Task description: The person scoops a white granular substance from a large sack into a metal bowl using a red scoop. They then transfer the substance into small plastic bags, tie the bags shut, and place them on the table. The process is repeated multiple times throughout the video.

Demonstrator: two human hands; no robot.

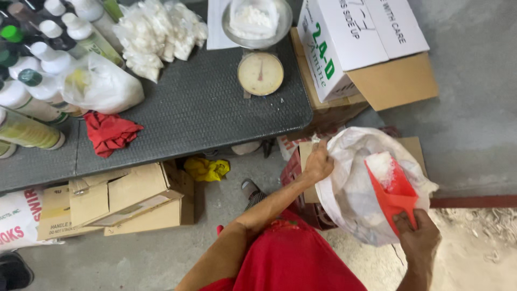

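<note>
a: what have the hands got?

b: from my feed, the right hand is low on the right, fingers clamped on the handle of a red scoop. the scoop sits tilted in the mouth of a white sack, its blade loaded with white powder.

a: and the left?

b: the left hand reaches across to the sack's near rim, fingers pinched together on the edge and holding it open. the sack sits on the floor, right of the bench, and partly covers a flat piece of cardboard and something red behind it.

a: what's up on the bench?

b: a dial scale near the right end, with a metal pan on top holding a white bag of powder. left of it, a heap of small filled bags. further left, a crowd of bottles with white and green caps, a bigger clear bag leaning on them, and a red rag at the near edge.

a: anything beside it?

b: stacked boxes against the bench's right end, the top one white. under the bench i see flattened cartons and a yellow rag. the person wears red, and one foot shows near the yellow rag.
</note>
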